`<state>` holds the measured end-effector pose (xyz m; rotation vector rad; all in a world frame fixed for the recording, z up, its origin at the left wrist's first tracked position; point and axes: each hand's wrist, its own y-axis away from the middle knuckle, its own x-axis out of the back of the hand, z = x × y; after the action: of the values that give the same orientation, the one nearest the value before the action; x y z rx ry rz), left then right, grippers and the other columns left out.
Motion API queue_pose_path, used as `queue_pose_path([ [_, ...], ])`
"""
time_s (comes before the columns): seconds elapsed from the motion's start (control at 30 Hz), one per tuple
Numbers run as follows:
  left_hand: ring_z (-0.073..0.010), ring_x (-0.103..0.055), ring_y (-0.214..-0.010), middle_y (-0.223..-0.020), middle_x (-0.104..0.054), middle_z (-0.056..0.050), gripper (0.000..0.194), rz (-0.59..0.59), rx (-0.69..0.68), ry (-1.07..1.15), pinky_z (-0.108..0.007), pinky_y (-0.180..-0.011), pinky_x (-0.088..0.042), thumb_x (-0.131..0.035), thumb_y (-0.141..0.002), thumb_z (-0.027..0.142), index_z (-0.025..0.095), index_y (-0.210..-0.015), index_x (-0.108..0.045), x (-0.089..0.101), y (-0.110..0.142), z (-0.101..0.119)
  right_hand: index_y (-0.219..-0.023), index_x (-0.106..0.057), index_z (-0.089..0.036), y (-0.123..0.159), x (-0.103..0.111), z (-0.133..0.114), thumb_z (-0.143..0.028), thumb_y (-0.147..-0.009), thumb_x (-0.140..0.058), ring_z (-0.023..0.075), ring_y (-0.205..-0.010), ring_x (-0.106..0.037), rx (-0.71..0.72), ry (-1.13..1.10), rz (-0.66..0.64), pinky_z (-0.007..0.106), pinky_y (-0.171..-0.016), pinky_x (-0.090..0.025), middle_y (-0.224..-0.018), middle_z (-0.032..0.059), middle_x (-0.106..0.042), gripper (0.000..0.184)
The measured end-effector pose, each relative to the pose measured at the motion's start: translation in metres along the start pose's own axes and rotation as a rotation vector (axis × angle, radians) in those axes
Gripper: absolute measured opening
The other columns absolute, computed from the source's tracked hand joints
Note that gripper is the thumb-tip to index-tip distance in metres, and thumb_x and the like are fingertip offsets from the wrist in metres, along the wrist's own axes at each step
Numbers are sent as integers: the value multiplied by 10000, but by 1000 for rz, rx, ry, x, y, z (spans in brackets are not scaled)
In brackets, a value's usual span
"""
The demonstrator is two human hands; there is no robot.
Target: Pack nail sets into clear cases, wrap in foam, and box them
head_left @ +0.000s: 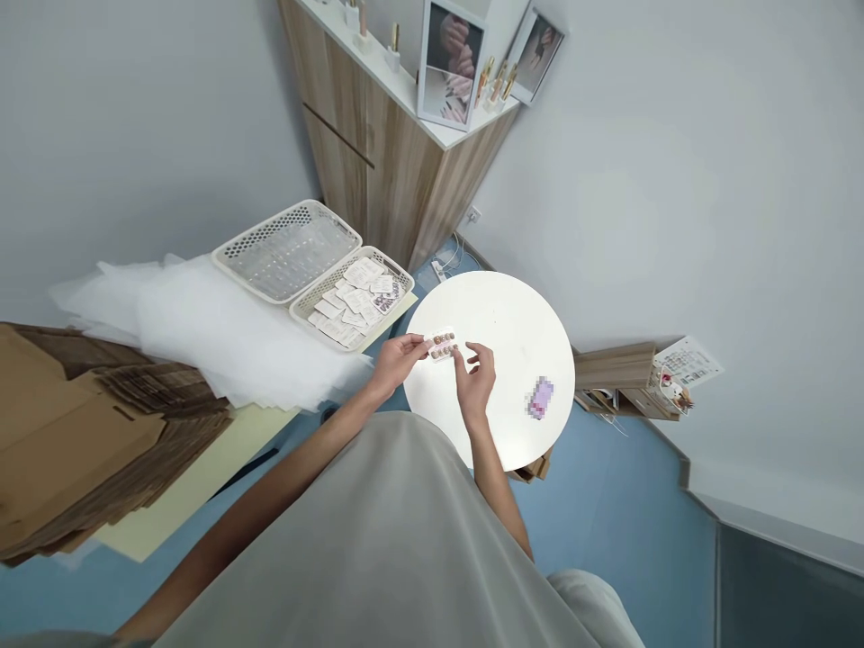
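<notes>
My left hand [397, 363] is closed, thumb and fingers pinching the left edge of a small card of press-on nails [442, 345]. Two rows of brownish, decorated nails lie on this white card, held above the round white table [492, 310]. At the card's lower right is my right hand [476, 382], its thumb tip at or just by the edge and the other fingers apart and curved. Whether that thumb presses on the card, I cannot tell. To the left, a white basket [301, 317] holds several similar white cards, some face up with dark nails.
A second basket [222, 255] contains clear plastic pieces. White foam sheets [182, 315] and flattened cardboard boxes [67, 441] are stacked at left. A blurred purple object [540, 398] lies on the table. Behind stands a wooden cabinet [384, 135] with picture frames and bottles.
</notes>
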<state>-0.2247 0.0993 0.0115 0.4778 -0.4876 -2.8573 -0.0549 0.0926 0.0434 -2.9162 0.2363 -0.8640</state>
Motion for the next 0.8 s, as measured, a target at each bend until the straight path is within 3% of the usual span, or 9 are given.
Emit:
queue_pose_path([
  [0.13, -242, -748, -862, -887, -788, -70, 534, 21, 6, 2, -378, -844, -617, -925, -678, 650, 206, -869, -699, -6, 4, -4, -1064, -730, -231, 11, -10, 0, -471, -1016, -723, 257, -1171, -647, 265, 202, -69, 386, -947, -540, -1219, 130, -737, 244],
  [0.4, -239, -746, -823, -825, -759, -44, 492, 67, -34, -88, -380, -827, -607, -936, -690, 617, 214, -831, -691, -9, 18, -3, -985, -729, -228, 25, -30, 6, -311, -1076, -580, 236, -1020, -660, 314, 317, -108, 368, -890, -517, -1128, 115, -774, 193],
  [0.57, -281, -760, -1022, -1040, -810, -105, 500, -39, -56, -21, -424, -978, -600, -888, -747, 646, 205, -937, -748, -6, 22, -7, -967, -759, -226, 18, -24, -6, -421, -1063, -585, 227, -954, -655, 118, 161, -64, 376, -887, -523, -1102, 116, -784, 279],
  [0.67, -283, -756, -1094, -1234, -784, -128, 512, -8, -43, -26, -422, -995, -593, -903, -748, 574, 203, -1065, -746, -2, 21, -10, -988, -777, -210, 10, -20, -12, -488, -1009, -644, 211, -897, -649, -91, -50, -25, 359, -833, -532, -1067, 98, -791, 309],
  [0.8, -270, -754, -1048, -1199, -784, -124, 581, 29, 10, 5, -407, -918, -618, -936, -710, 522, 189, -1137, -725, 6, 19, -12, -915, -784, -171, 7, -20, -12, -496, -929, -698, 203, -838, -649, -308, -300, -5, 334, -744, -525, -948, 90, -789, 337],
])
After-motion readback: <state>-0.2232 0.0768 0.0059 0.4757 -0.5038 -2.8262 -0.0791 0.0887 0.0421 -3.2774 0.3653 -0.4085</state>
